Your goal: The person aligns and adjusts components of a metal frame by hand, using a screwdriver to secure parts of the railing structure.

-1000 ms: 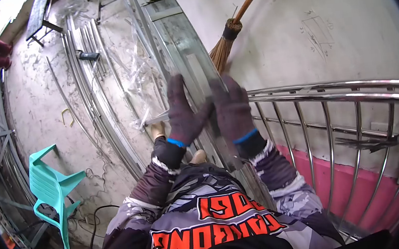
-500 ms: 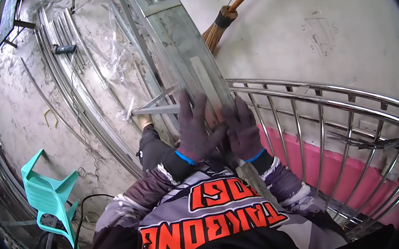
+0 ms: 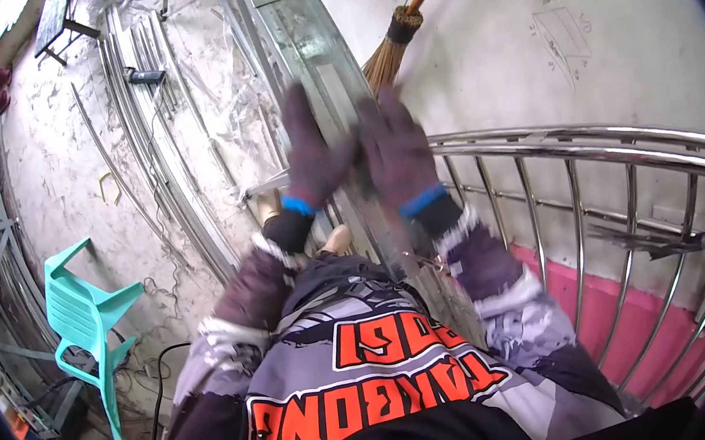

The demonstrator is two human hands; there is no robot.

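Note:
Dark work gloves with blue cuffs cover both hands. My left hand is raised with its fingers stretched forward, its thumb reaching toward the other glove. Close beside it, my right hand also has straight fingers and shows its back to me. Neither glove holds anything. Both overlap a long grey metal bench-like surface, which runs away from my body along the wall. A flat strip of metal lies on it just beyond my hands. Part of the surface is hidden behind the gloves.
A shiny metal railing stands at the right before a wall with a pink lower part. A straw broom leans beyond my right hand. On the left floor are a turquoise plastic chair, long metal tubes and a dark power tool.
Both hands have moved forward, away from my body, their fingers still stretched out. The view has shifted a little, and more of a person's legs shows at the upper left.

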